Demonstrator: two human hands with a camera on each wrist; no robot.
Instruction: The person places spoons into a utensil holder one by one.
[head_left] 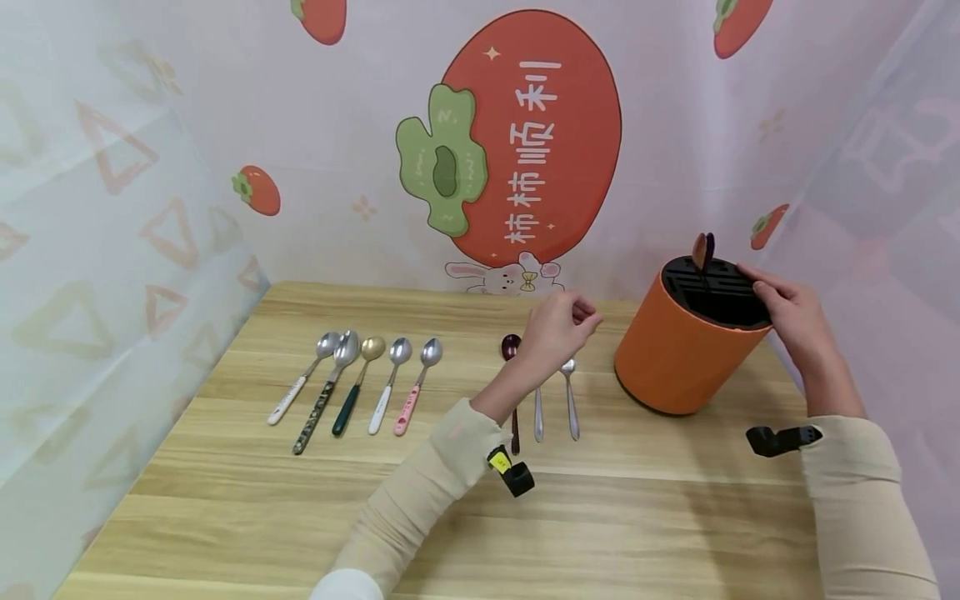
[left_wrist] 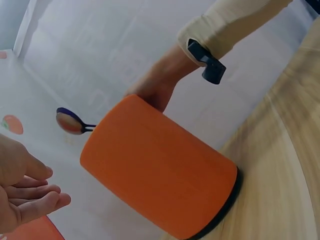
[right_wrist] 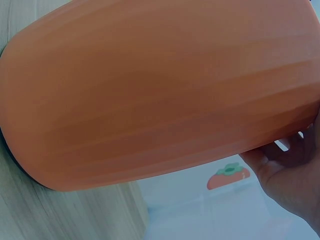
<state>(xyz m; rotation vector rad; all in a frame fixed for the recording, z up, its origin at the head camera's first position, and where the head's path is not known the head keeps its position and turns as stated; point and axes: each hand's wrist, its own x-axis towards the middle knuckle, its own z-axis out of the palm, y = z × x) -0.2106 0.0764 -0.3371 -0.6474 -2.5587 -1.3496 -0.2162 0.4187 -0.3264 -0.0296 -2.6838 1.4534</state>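
An orange knife holder [head_left: 688, 337] with a slotted black top stands at the right of the table. My right hand [head_left: 797, 315] grips its right rim, thumb near the top edge; the right wrist view shows this hand [right_wrist: 290, 172] at the rim too. Two spoons [head_left: 702, 250] stick up from the slots, bowls upward. My left hand [head_left: 558, 327] hovers left of the holder, its fingers loosely bent and holding nothing. Below it lie a dark red spoon [head_left: 510, 347] and two silver spoons [head_left: 572, 404], partly covered by the left forearm.
Several spoons with patterned, green, white and pink [head_left: 407, 410] handles lie in a row on the left of the wooden table [head_left: 247, 517]. A printed cloth backdrop [head_left: 360, 242] stands behind the table and along both sides.
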